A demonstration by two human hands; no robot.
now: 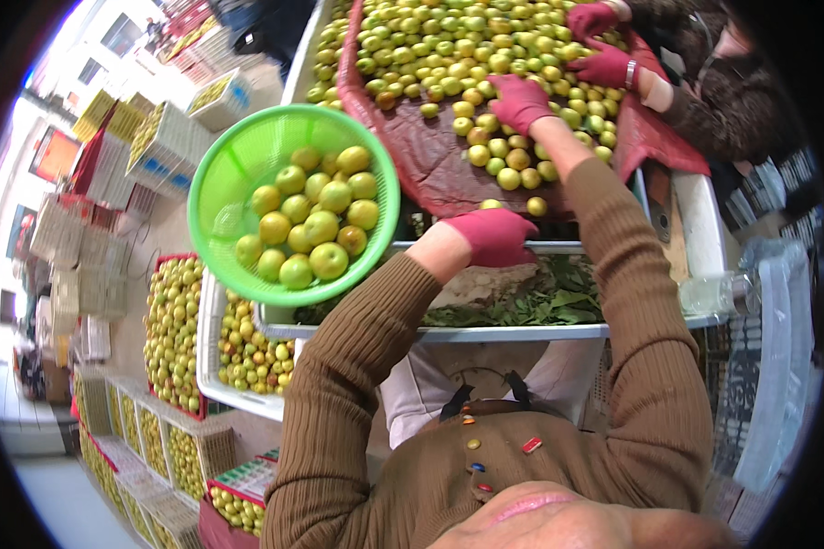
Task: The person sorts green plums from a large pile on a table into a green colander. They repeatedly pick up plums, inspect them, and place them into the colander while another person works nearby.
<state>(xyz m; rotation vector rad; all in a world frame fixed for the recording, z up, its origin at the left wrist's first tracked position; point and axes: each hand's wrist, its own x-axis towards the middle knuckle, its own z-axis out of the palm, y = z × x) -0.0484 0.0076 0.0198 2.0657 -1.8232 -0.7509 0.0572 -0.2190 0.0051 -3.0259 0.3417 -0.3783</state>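
Note:
My right hand (520,104), in a crimson glove, reaches into yellow-green jujubes (498,147) spread over a dark red cloth (422,154). Its fingertips touch the fruit, but whether they grip one is hidden. Nearer to me, my left hand (492,237) wears a matching glove and hovers by the cloth's front edge with its fingers curled down. What might be inside it cannot be seen. Two loose jujubes (536,206) lie just beyond that hand. Left of it, a bright green plastic colander (209,199) holds several larger jujubes (321,226).
Below my hands is a white-rimmed bin (508,333) with green leaves (556,302). Across on the right, another person's gloved hands (604,65) work at the same pile. Jujube-filled crates (175,329) stand at left. A clear plastic jar (711,294) sits at right.

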